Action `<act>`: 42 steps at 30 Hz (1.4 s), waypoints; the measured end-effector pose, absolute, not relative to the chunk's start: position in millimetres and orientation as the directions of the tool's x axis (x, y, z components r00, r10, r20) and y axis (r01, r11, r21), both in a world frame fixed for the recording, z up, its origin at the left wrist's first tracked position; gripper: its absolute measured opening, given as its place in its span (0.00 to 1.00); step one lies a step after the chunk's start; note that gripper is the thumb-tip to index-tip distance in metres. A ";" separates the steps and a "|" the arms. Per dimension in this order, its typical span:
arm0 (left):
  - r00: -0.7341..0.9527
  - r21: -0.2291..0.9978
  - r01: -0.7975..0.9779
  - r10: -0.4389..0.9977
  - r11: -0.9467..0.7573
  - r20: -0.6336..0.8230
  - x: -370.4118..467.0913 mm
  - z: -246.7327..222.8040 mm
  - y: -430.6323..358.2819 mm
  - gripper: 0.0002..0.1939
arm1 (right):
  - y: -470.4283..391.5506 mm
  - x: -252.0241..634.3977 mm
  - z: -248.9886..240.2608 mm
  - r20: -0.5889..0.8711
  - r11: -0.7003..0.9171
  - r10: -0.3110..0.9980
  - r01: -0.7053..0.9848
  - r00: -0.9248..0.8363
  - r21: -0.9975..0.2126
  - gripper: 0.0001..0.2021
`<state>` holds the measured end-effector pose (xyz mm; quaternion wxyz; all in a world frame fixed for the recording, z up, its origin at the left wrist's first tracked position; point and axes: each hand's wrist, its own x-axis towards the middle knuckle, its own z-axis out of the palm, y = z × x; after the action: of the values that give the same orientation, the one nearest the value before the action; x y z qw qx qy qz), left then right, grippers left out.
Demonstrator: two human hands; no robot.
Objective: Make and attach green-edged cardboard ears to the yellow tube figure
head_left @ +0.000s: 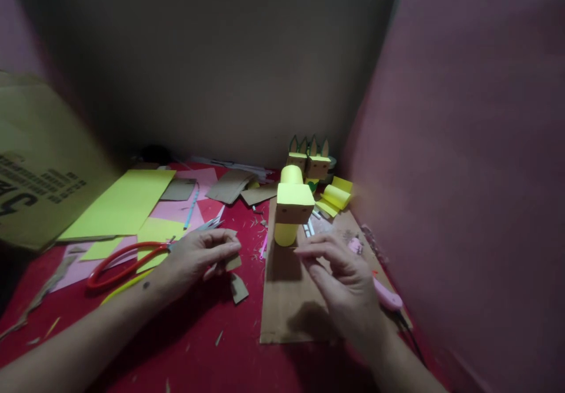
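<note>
At the left, red-handled scissors point(164, 248) lie among coloured paper point(123, 202) on the red bench point(216, 369), partly behind the left hand point(223, 256). Small card is best held lightly by its edges, so it neither bends nor slips; this hand has thumb and fingers closed on a small cardboard piece point(233, 263), its forearm slanting in from the lower left. A loose scrap point(239, 289) lies just below. In the middle, a yellow tube with a cardboard block point(294, 205) stands on a cardboard sheet point(280, 313); working beside it calls for slow fingertips that do not knock it. The right hand point(342, 272) hangs over the sheet, near the tube, fingers curled, thumb close to the index fingertip; whether it grips anything I cannot tell. A pink tool point(388, 296) lies just right of it.
</note>
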<state>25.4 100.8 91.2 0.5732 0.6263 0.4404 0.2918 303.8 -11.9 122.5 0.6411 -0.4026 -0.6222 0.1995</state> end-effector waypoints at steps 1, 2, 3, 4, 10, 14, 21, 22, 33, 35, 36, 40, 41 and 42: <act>0.428 0.971 0.230 0.889 0.064 -0.160 22.9 84.8 102.3 0.19 | -12.1 309.3 121.2 0.630 0.582 0.751 0.252 0.198 -0.773 0.14; 0.412 0.967 0.240 0.893 0.084 -0.180 20.8 79.6 103.2 0.19 | -12.6 313.7 119.3 0.620 0.567 0.747 0.256 0.243 -0.783 0.13; 0.395 0.963 0.247 0.897 0.103 -0.198 19.1 75.9 103.4 0.19 | -13.6 316.8 117.0 0.604 0.548 0.749 0.255 0.274 -0.796 0.13; 0.380 0.960 0.253 0.900 0.122 -0.215 17.9 73.4 103.0 0.19 | -15.2 318.4 114.6 0.584 0.528 0.758 0.251 0.292 -0.811 0.13; 0.334 0.943 0.258 0.897 0.208 -0.289 17.2 70.8 99.3 0.19 | -31.3 313.5 103.2 0.609 0.534 0.781 0.356 0.140 -0.767 0.14; 0.360 0.945 0.224 0.882 0.237 -0.306 17.7 67.0 100.1 0.17 | -34.7 312.7 98.2 0.650 0.615 0.755 0.441 -0.088 -0.654 0.18; 0.451 0.958 0.140 0.846 0.249 -0.285 20.2 61.2 99.7 0.17 | -27.4 313.4 97.8 0.650 0.648 0.731 0.513 -0.210 -0.563 0.18; 0.456 0.959 0.138 0.843 0.249 -0.284 21.2 61.5 98.9 0.17 | -26.6 313.7 98.1 0.639 0.642 0.737 0.525 -0.221 -0.558 0.17; 0.447 0.922 0.300 0.818 0.244 -0.362 26.6 74.6 93.4 0.13 | -26.3 311.7 99.9 0.554 0.644 0.753 0.574 -0.356 -0.506 0.11; 0.452 0.910 0.336 0.806 0.243 -0.382 27.8 77.8 91.4 0.12 | -23.8 307.1 99.9 0.505 0.627 0.773 0.585 -0.384 -0.515 0.11; 0.453 0.906 0.348 0.803 0.241 -0.388 28.0 79.8 90.3 0.12 | -22.2 304.2 99.9 0.467 0.611 0.789 0.592 -0.399 -0.526 0.11; 0.454 0.901 0.362 0.799 0.239 -0.394 24.7 88.2 86.2 0.13 | -13.7 287.8 99.4 0.310 0.561 0.828 0.668 -0.468 -0.489 0.10; 0.456 0.902 0.359 0.798 0.240 -0.394 22.8 89.8 85.2 0.13 | -11.2 282.3 99.1 0.283 0.550 0.835 0.692 -0.472 -0.468 0.09; 0.460 0.904 0.354 0.797 0.240 -0.391 20.7 91.0 84.1 0.14 | -8.6 276.4 98.7 0.264 0.539 0.842 0.712 -0.471 -0.451 0.09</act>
<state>20.7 84.1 91.0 0.6181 0.5900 0.4875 0.1792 276.4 -8.6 98.7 0.2321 -0.4592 -0.8459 0.1403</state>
